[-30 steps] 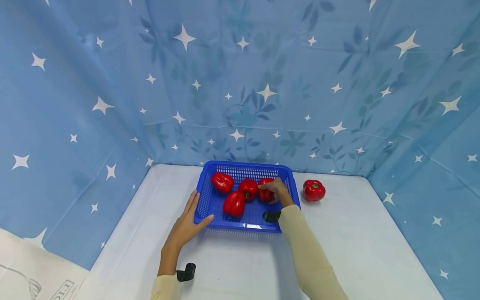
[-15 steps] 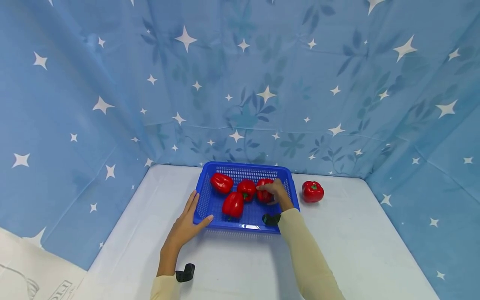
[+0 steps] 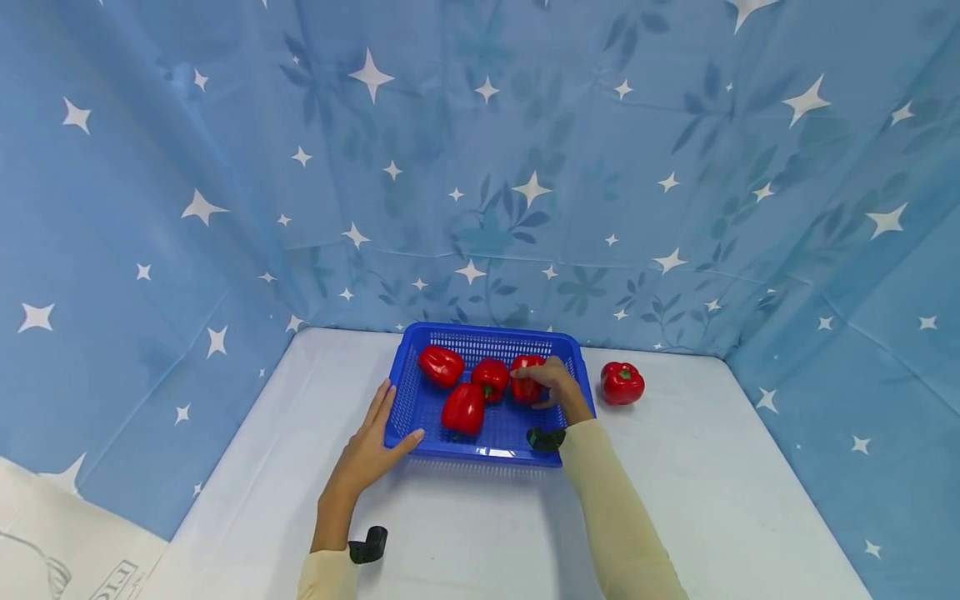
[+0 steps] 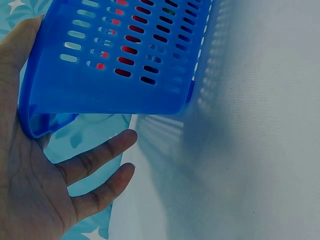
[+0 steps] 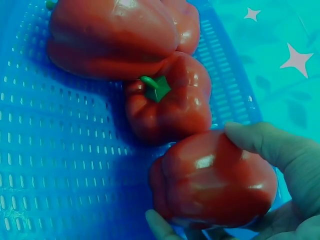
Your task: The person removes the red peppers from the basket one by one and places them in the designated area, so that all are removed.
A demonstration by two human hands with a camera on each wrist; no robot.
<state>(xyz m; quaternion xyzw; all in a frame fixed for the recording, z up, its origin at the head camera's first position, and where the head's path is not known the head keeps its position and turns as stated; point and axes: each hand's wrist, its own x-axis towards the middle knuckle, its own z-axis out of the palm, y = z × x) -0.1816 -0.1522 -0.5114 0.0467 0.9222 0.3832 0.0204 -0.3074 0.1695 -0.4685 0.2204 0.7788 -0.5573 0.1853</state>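
My right hand reaches into the blue plastic basket and grips the rightmost red bell pepper, thumb on one side and fingertips curled under the other. Beside it in the basket lie three more red bell peppers: one with its green stem showing, one nearer the front and one at the back left. At the basket's front left corner rests my left hand, its fingers straight along the rim and thumb stretched by the front edge. In the left wrist view two fingers extend beneath the basket.
Another red bell pepper sits on the white table, right of the basket. A blue curtain with stars surrounds the table at the back and sides. A black wrist camera is on the left forearm.
Both hands keep their places on the basket and the pepper. The whole scene shifts slightly left in the head view.
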